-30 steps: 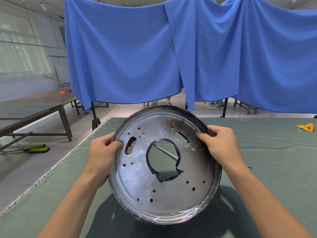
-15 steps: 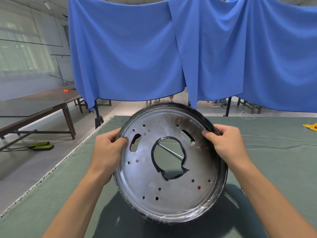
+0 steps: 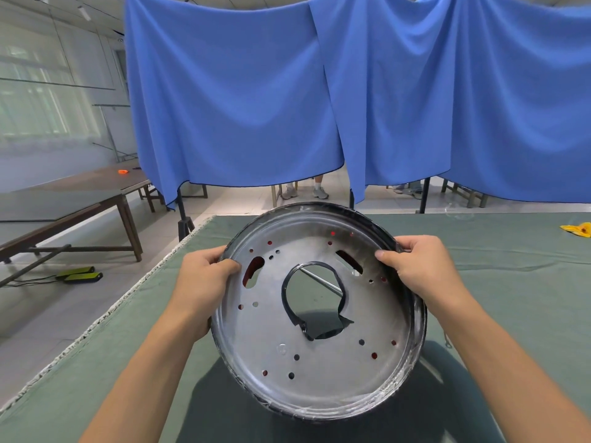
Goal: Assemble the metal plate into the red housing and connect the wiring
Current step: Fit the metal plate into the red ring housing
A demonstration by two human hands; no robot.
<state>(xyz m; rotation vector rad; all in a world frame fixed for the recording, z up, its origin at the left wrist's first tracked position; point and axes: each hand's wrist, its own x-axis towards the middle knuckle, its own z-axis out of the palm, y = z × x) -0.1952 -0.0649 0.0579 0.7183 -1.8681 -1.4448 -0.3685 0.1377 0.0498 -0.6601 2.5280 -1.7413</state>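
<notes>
A round silver metal plate (image 3: pixel 319 372) with a dark rim, several small holes and a large central cut-out is held up, tilted toward me, above the green table. Red shows through some of its holes, so the red housing lies behind it, mostly hidden. My left hand (image 3: pixel 203 282) grips the plate's left rim, thumb on its face. On the upper right rim, my right hand (image 3: pixel 422 270) grips with the thumb pressed on the inner face. A thin metal rod (image 3: pixel 323 281) is visible through the central opening.
The green cloth-covered table (image 3: pixel 511 298) spreads beneath the plate. A yellow object (image 3: pixel 577 230) lies at its far right. Blue curtains (image 3: pixel 319 107) hang behind; a person's feet (image 3: pixel 303 191) show below them. A wooden table (image 3: pixel 70 199) stands to the left.
The plate has shifted slightly right and up in view, still held by both hands. My right thumb has slid a little along the upper rim.
</notes>
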